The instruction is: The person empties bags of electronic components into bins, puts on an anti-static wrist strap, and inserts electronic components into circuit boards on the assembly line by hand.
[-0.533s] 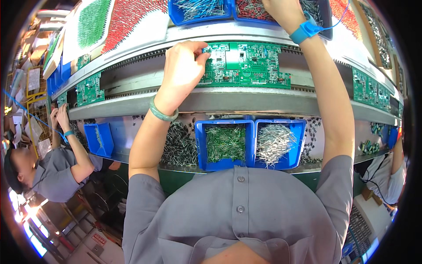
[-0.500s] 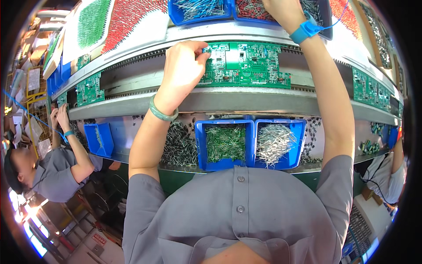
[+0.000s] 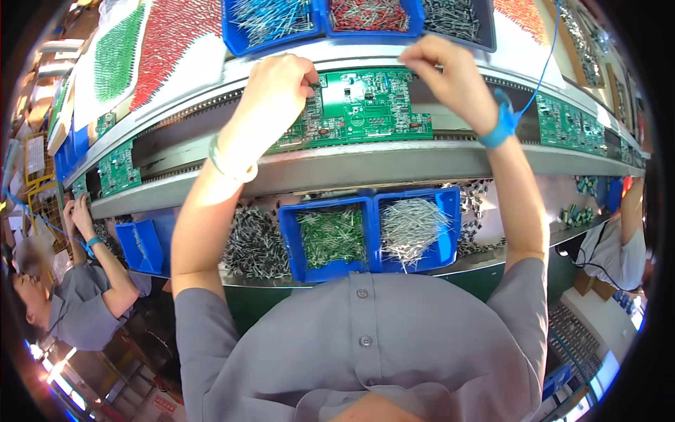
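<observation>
A green circuit board point(image 3: 365, 103) lies in the rail track in front of me, with small parts mounted on it. My left hand point(image 3: 275, 91) is at its left part, thumb and fingertips pinched together; whatever they hold is too small or hidden. Over the board's far right corner hovers my right hand point(image 3: 450, 77), its thumb and forefinger drawn together. Any part between them cannot be made out. Beyond the rail, a blue bin of red-bodied leaded components point(image 3: 367, 15) stands beside a bin of blue ones point(image 3: 273, 17) and a bin of dark ones point(image 3: 450, 20).
Nearer me sit a bin of green leaded components point(image 3: 332, 235) and a bin of white ones point(image 3: 413, 228), with loose dark components point(image 3: 256, 243) beside them. More circuit boards point(image 3: 571, 124) lie along the track. A co-worker point(image 3: 88, 295) works at the left, another person's arm point(image 3: 631, 211) at the right.
My right hand has come back from the red component bin to above the board's right end. My left hand stays pinched at the board's left part. The whole view has shifted somewhat.
</observation>
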The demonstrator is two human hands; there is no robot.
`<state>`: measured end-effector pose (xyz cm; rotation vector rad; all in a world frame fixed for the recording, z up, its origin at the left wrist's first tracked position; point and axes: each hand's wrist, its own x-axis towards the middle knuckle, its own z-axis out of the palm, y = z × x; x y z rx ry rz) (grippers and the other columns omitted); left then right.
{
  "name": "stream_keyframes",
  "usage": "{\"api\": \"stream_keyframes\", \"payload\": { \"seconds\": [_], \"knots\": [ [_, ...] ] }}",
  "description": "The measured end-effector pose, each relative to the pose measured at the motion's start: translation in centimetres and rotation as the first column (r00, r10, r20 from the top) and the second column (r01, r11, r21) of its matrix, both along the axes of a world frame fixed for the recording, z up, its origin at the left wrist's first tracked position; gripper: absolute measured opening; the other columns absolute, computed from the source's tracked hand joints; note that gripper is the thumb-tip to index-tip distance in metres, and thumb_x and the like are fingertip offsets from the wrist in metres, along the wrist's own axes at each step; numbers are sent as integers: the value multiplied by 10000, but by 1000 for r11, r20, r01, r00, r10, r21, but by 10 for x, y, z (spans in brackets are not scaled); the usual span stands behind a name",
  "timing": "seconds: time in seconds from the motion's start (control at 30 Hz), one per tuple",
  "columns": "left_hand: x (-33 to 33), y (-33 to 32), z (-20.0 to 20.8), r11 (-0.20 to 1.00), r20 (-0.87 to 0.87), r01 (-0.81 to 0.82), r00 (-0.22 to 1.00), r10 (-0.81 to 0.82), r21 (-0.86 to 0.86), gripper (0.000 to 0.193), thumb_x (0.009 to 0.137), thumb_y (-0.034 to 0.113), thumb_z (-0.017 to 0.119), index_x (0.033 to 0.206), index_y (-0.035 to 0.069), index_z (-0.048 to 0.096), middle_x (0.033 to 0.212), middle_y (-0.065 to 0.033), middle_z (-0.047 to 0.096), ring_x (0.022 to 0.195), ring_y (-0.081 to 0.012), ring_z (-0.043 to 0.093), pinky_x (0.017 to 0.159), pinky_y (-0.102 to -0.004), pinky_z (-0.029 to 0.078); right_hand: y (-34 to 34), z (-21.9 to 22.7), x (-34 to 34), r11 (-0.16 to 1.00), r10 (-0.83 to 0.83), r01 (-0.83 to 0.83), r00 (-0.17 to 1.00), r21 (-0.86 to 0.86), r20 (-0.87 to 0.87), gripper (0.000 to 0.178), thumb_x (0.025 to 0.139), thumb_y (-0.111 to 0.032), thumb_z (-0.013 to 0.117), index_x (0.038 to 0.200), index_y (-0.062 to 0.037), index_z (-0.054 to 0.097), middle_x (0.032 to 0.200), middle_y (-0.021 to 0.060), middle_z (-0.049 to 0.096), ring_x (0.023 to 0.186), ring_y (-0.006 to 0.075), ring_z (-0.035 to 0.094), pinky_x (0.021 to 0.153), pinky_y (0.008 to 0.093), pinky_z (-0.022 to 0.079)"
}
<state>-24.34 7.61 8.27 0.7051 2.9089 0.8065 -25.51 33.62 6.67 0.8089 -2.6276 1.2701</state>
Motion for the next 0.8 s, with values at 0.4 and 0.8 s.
{"api": "stream_keyframes", "payload": {
  "seconds": [0.4, 0.8],
  "knots": [
    [-95, 78, -7, 974, -588, 25, 793, -157, -226, 88, 738, 47, 548, 706, 35, 629, 727, -137, 603, 767, -297, 574, 693, -406, 442, -1, -11, 25, 1000, -20, 19, 1000, -21, -22, 84, 777, -42, 599, 848, -25, 640, 801, 111, 594, 743, 284, 586, 668, 341, 467],
    [-105, 83, -14, 975, -422, 7, 901, -101, -221, 90, 726, 21, 513, 733, 7, 601, 743, -171, 607, 782, -334, 585, 723, -436, 460, -1, -13, 27, 997, 6, 4, 991, 73, -131, 89, 750, -33, 601, 829, -53, 636, 803, 85, 575, 743, 280, 577, 663, 357, 469]
  ]
}}
